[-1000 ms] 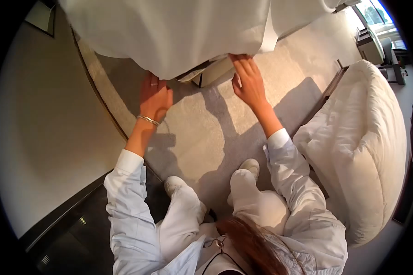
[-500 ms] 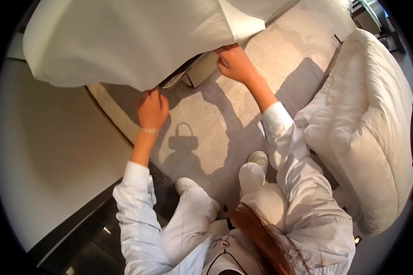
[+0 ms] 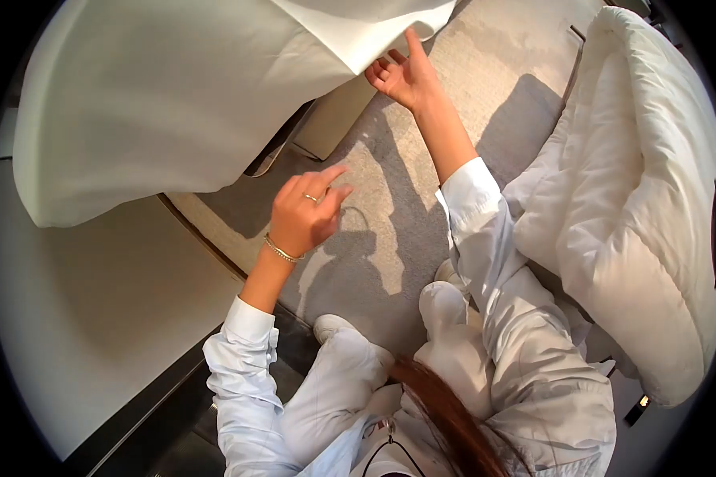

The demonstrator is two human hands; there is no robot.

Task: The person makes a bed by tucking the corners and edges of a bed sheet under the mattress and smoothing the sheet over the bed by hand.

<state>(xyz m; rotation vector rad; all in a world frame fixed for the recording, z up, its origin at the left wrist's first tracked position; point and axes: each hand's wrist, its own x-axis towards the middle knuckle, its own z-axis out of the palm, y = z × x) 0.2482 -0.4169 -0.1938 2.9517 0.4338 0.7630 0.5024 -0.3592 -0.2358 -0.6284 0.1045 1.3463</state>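
A large white sheet (image 3: pixel 175 95) drapes over what looks like a bed at the top of the view, its lower edge hanging loose. My left hand (image 3: pixel 310 211) is in the air below that edge, apart from the cloth, with thumb and forefinger spread and nothing between them. At the hanging corner of the sheet, my right hand (image 3: pixel 406 83) is turned palm up. One finger stretches up along the cloth while others are loosely bent; it touches or nearly touches the edge without a visible grip. Part of the bed base (image 3: pixel 330 123) shows under the sheet.
On the right, a thick white duvet (image 3: pixel 612 207) lies heaped on a support mostly hidden beneath it. Carpet (image 3: pixel 485 71) spreads under the bed and around my feet. A pale wall (image 3: pixel 95 302) with a dark strip along its foot runs down the left side.
Both hands have let go of the sheet's edge. The left has moved down and right, away from it; the right has turned palm up. The cloth now hangs lower on the left.
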